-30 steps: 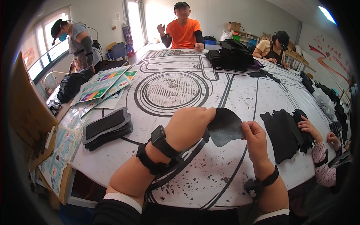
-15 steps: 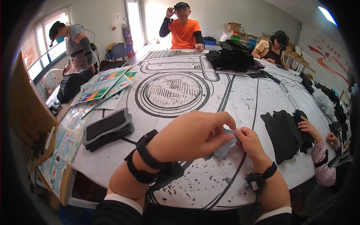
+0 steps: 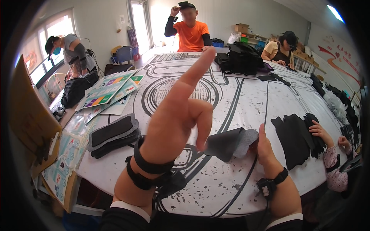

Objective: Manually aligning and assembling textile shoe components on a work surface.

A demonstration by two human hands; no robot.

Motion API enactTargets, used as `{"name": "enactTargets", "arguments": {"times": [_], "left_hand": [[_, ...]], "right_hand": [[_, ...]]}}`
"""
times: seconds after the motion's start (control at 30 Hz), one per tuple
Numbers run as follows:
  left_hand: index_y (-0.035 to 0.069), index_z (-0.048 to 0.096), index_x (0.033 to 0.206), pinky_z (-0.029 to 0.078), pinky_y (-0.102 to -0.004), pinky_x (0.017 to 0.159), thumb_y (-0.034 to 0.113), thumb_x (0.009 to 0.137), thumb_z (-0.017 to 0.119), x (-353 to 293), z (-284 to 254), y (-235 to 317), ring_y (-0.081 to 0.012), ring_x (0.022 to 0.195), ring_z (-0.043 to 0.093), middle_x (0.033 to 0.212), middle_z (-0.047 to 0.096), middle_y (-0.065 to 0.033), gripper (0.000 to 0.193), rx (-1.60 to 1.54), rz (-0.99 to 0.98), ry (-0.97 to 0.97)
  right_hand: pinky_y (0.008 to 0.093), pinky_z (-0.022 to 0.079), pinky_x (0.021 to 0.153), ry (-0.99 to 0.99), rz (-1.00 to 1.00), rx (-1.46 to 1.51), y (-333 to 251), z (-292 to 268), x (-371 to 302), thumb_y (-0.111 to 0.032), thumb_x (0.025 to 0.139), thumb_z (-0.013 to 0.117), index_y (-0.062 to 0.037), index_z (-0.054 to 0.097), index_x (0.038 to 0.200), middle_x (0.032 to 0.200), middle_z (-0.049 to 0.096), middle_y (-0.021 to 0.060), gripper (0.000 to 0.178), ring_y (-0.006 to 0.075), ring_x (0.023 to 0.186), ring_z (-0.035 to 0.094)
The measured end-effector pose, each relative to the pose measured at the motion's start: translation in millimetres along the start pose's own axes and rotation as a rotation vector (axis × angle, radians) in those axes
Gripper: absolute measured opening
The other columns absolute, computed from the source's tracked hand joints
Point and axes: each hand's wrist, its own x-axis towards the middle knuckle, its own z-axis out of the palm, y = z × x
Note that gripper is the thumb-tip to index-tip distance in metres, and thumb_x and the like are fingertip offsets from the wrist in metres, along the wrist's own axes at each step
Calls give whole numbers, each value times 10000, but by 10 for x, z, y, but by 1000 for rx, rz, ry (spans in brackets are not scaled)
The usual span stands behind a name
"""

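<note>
My right hand [image 3: 265,144] grips the right end of a soft fabric piece [image 3: 225,143], black on one face and grey on the other, folded over near the thumb. At its left end is my left hand [image 3: 175,111], index finger stretched up and away, another digit bent down close to the black edge. Whether that fingertip touches the fabric I cannot make out. To the left of my left hand lies a small stack of similar black and grey pieces [image 3: 113,133]. Right of my right hand, a spread of black pieces [image 3: 295,138] rests on the table.
The printed white table cover [image 3: 208,188] has dark flecks. Colourful printed sheets [image 3: 110,90] lie at the left, a large black heap [image 3: 243,57] at the back. Another person's hand [image 3: 318,133] rests on the black pieces. People stand or sit around the table's far side.
My left hand has drawn back leftward and raised its index finger. The fabric piece, mostly hidden between my hands before, now shows opened out in my right hand.
</note>
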Motion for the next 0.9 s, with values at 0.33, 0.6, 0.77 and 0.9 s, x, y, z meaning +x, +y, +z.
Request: {"name": "enactTargets", "arguments": {"times": [0.33,0.6,0.77,0.9], "left_hand": [[177,-115,1497,407,-267,426,-99,791,567,59,-265,-79,-129,695,587,1423,321,-195,1019,-31,472,94],[187,-96,1498,559,-367,689,310,827,407,260,-710,-327,-305,1092,413,1531,95,-181,848,-572,407,-521],[151,-145,1481,473,-312,336,766,829,28,204,-502,-129,-136,320,482,970,662,-156,912,-645,229,-422],[128,-158,1476,372,-266,316,804,786,0,159,-475,-181,-105,318,368,526,518,-62,978,-603,74,-312]], "right_hand": [[213,424,562,-41,15,-29,-36,-3,-4,-611,964,216,-53,651,1010,787,630,27,709,85,620,544],[225,426,566,-90,31,-103,3,-38,39,-619,959,205,-81,620,1095,828,653,18,693,87,656,577],[215,416,570,-99,6,-101,25,-51,63,-639,949,209,-73,623,1077,831,644,17,713,81,646,551],[210,421,543,-49,-7,-80,-36,55,6,-597,969,235,-45,650,990,748,595,32,691,97,569,515]]}}
